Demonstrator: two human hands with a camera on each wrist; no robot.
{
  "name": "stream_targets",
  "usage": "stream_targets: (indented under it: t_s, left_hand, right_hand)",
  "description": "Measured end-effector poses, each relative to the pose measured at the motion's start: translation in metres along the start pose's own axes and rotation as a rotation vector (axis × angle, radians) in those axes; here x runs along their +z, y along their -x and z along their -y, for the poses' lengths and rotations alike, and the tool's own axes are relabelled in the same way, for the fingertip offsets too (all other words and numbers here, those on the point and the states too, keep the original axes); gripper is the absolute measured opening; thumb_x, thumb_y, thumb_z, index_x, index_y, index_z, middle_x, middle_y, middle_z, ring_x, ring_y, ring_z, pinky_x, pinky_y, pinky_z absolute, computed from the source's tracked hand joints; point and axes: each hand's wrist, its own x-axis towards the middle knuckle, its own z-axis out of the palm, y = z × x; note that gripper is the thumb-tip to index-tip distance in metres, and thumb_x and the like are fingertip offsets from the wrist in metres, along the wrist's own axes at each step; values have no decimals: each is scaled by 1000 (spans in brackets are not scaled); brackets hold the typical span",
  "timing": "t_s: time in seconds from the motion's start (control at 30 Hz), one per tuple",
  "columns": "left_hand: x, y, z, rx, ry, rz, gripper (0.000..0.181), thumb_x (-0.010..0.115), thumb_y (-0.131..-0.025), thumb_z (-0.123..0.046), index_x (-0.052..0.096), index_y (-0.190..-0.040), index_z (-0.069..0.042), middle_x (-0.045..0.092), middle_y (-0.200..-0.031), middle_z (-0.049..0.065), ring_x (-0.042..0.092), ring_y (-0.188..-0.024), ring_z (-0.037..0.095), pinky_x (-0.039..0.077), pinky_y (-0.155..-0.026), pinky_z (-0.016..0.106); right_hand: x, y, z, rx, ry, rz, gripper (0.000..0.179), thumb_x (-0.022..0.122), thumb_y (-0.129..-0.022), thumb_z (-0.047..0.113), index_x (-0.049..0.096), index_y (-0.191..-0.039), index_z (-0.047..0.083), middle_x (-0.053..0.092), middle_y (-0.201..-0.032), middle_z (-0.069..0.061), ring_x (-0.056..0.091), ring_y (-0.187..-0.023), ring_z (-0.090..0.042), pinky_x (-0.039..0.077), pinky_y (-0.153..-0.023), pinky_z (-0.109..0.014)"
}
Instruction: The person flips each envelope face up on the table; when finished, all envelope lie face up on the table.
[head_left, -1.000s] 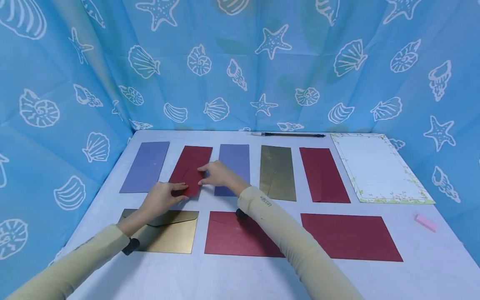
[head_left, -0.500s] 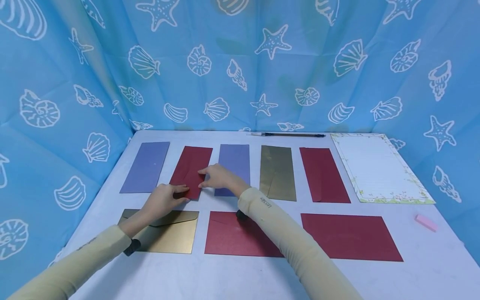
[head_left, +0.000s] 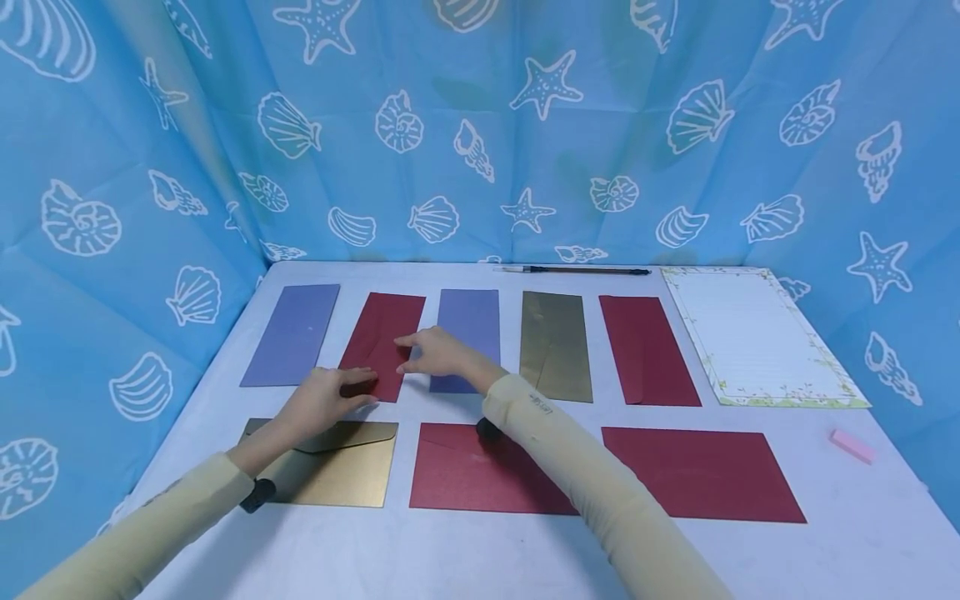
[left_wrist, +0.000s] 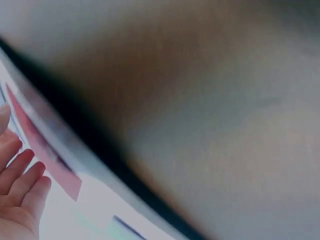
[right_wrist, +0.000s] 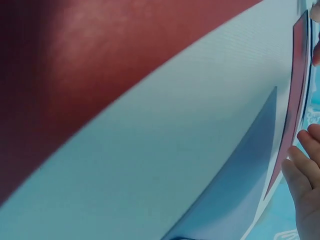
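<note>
A red envelope [head_left: 384, 333] lies flat, second from the left in the far row. My left hand [head_left: 324, 402] is at its near left corner, fingers loosely bent over it. At its right edge is my right hand [head_left: 441, 353], with index finger and thumb spread apart. Whether the fingertips touch the paper, I cannot tell. Relaxed fingers [left_wrist: 30, 175] show beside the envelope in the left wrist view, and fairly straight fingers [right_wrist: 305, 170] in the right wrist view. A purple envelope [head_left: 468, 312] is partly hidden under my right hand.
The far row also holds another purple envelope [head_left: 291, 333], a gold envelope [head_left: 557, 346] and a red one [head_left: 648, 350]. Nearer lie a gold envelope [head_left: 352, 467] and two red envelopes [head_left: 465, 475]. Also present are a brush [head_left: 585, 270], letter paper [head_left: 757, 333] and a pink eraser [head_left: 852, 446].
The red envelope's near edge has come slightly toward me. Both hands have shifted only a little, and the left fingers look slightly withdrawn. The other things have not moved.
</note>
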Motion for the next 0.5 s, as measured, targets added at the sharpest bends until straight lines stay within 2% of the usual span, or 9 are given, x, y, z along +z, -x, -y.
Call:
stream_targets:
  t_s: [0.1,0.17,0.23,0.3,0.37,0.5]
  left_hand:
    - [-9,1,3,-8,59,7,45,78,-82,-16,66,-122,0,68,-111,20,66,-73,21,49,-53,23]
    - [-15,3,6,-21,80,16,45,78,-82,-16,65,-123,0,71,-101,18,54,-56,14,40,-45,22]
    - [-18,5,9,-40,81,36,45,78,-83,-16,65,-124,-1,72,-90,14,42,-48,11,34,-42,22]
    - [-21,7,11,-49,75,59,45,78,-83,-16,65,-124,-2,70,-79,9,36,-45,11,34,-42,22]
    - [-21,9,12,-47,68,79,45,77,-83,-16,65,-123,-2,70,-76,6,37,-45,10,34,-42,22]
    - [-21,12,14,-63,84,117,46,76,-84,-19,65,-125,-2,65,-67,1,34,-43,9,34,-43,21]
  right_hand:
    - [-3,4,1,-26,-17,14,54,65,-93,28,49,-141,8,61,-129,-10,60,-92,-15,43,-77,-24]
    - [-4,8,4,-50,-14,31,53,65,-94,29,50,-141,9,63,-126,-8,55,-77,-11,42,-73,-23]
    - [-3,12,8,-82,-14,57,53,64,-94,29,51,-141,10,64,-124,-7,50,-72,-9,42,-70,-22]
    - [-2,16,13,-113,-22,86,52,64,-94,30,51,-140,10,62,-127,-6,49,-71,-8,41,-66,-22]
    - [1,18,17,-142,-25,111,52,65,-93,30,52,-140,10,63,-126,-5,46,-68,-5,38,-62,-20]
    - [6,22,23,-175,-33,162,53,65,-94,28,51,-140,8,66,-118,-8,29,-51,-6,33,-55,-20]
